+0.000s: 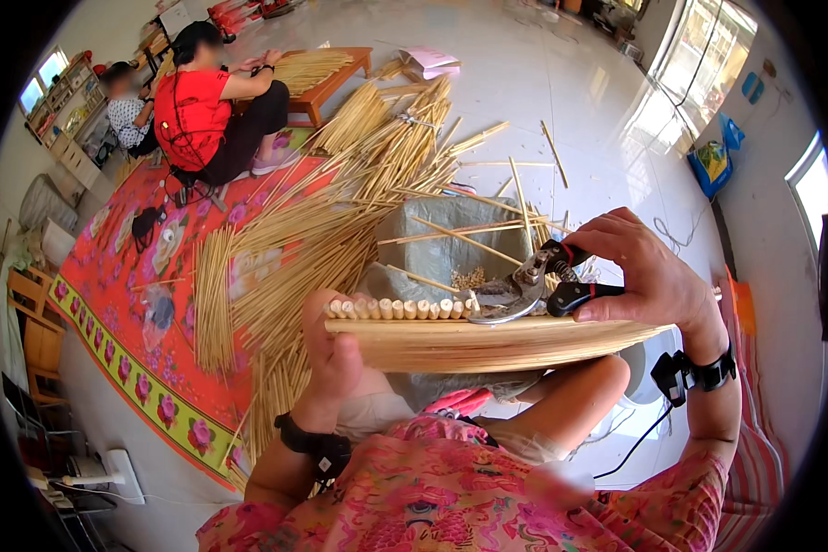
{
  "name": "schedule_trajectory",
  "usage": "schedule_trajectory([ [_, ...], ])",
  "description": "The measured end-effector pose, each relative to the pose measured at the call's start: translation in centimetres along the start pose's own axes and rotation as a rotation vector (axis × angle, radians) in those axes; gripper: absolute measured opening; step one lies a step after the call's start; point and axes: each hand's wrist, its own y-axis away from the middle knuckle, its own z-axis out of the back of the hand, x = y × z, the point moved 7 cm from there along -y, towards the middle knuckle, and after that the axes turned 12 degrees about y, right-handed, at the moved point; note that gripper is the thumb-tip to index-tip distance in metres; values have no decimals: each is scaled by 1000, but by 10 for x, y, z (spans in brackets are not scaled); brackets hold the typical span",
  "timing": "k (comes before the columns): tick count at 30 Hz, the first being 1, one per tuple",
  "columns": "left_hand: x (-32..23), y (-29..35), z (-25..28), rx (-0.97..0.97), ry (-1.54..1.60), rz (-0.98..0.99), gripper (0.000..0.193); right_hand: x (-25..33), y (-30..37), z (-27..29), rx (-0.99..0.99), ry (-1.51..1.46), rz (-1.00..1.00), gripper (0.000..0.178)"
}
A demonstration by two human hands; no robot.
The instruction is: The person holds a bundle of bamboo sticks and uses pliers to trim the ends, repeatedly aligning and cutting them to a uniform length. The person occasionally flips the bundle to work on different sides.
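Observation:
My left hand [329,354] is closed round the left end of a flat bundle of pale, reed-like stalks [488,345] held across my lap. A row of round cut ends lines the bundle's upper edge. My right hand [630,262] grips a pair of pruning shears [523,287] with black and red handles and a spring between them. Their curved metal jaws lie at the right end of the row of cut ends, against the bundle. Whether a stalk sits between the jaws I cannot tell. Just beyond the shears stands a grey-green lined container [423,230] with small cut bits inside.
Loose long stalks [313,248] lie heaped over a red floral mat [110,248] to the left. A person in a red shirt [191,120] sits beyond, by a low wooden table [363,64] bearing stalks; another person sits behind. A blue and yellow bag [711,166] rests by the right wall.

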Motion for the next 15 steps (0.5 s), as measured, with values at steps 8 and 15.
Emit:
schedule_trajectory([
  [8, -4, 2, 0, 5, -53, -53, 53, 9, 2, 5, -69, 108, 13, 64],
  [15, 1, 6, 2, -6, -47, 42, 53, 9, 6, 4, -87, 133, 17, 63],
])
